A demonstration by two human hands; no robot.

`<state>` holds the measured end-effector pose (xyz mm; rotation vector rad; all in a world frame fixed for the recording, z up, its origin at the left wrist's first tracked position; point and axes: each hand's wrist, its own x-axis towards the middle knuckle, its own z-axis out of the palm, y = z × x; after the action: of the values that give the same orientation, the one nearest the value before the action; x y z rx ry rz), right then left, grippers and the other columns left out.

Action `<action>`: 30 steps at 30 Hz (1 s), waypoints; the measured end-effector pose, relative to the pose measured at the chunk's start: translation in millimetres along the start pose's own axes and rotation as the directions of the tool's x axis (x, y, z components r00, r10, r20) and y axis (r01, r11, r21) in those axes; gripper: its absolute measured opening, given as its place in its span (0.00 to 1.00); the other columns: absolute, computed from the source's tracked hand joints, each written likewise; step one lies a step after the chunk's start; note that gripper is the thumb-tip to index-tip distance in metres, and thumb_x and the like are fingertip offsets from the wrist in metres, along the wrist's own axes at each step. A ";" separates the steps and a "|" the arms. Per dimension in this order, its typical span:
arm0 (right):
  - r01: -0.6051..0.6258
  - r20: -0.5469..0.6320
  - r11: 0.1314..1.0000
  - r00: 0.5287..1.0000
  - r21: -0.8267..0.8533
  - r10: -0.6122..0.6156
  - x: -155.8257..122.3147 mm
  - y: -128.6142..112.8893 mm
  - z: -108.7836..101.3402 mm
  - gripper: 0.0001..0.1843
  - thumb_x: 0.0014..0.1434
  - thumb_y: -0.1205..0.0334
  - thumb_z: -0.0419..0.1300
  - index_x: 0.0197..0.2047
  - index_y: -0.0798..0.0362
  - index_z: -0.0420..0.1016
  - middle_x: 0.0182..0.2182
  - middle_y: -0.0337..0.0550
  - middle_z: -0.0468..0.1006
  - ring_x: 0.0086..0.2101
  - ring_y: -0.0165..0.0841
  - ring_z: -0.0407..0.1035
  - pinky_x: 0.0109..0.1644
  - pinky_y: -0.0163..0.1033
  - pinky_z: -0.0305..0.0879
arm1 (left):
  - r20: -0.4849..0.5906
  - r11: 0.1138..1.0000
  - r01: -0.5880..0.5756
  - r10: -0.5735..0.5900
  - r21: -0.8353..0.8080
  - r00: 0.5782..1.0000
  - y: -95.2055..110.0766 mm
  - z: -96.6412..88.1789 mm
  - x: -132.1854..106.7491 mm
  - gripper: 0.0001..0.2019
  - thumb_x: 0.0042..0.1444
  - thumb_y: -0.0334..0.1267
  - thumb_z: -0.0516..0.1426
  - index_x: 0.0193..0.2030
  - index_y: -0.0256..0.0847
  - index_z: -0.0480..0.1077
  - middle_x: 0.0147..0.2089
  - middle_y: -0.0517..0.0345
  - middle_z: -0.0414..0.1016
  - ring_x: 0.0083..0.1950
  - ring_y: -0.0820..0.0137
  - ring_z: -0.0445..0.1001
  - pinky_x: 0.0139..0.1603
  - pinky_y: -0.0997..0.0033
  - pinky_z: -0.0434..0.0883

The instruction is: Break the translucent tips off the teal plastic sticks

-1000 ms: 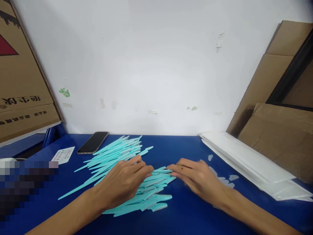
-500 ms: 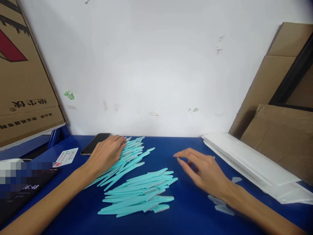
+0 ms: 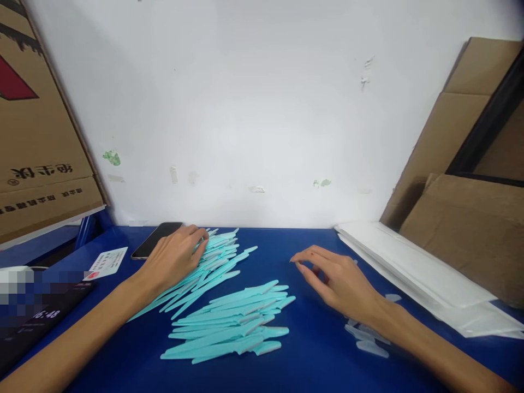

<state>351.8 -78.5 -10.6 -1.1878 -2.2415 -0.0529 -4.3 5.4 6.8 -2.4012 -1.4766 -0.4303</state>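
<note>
A: What's biggest?
B: One white wall [image 3: 262,109], then one blue table [image 3: 315,344]. One printed carton [image 3: 45,131] stands left, folded brown cardboard [image 3: 470,234] right, with one stack of white sheets [image 3: 413,267] beside it.

A: And the turquoise tools?
B: Slim, flat and tapering, with pale edges toward one end. They lie on the table in two piles: the far pile [image 3: 221,254] fans out loosely, and the near pile [image 3: 233,322] sits nearer the viewer, roughly aligned. They overlap too much to count singly.

A: The hands?
B: Two. The left hand [image 3: 178,254] reaches onto the far pile, fingers curled; I can't tell whether it grips a tool. The right hand [image 3: 335,281] hovers over the table, thumb and forefinger narrowly apart, nothing visible between them.

A: Anything smaller?
B: One dark screen [image 3: 45,314] with lit digits at the left edge, one phone [image 3: 153,243] partly behind the left hand, one printed card [image 3: 107,263], and several translucent pieces [image 3: 371,348] by the right forearm, some hidden.
</note>
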 end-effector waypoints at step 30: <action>-0.295 0.484 0.925 0.789 -0.240 0.378 -10.8 60.8 -49.4 0.09 0.58 0.55 0.65 0.43 0.40 0.82 0.33 0.38 0.83 0.31 0.38 0.77 0.28 0.37 0.61 | 0.256 0.883 -0.189 0.320 -0.429 0.912 69.7 -10.4 -27.2 0.10 0.72 0.42 0.50 0.44 0.43 0.71 0.42 0.57 0.75 0.34 0.67 0.71 0.32 0.69 0.60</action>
<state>426.9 -64.9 10.2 -1.8592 -2.4623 0.2835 45.5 -51.0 -0.6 -3.0699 -1.2455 -0.3078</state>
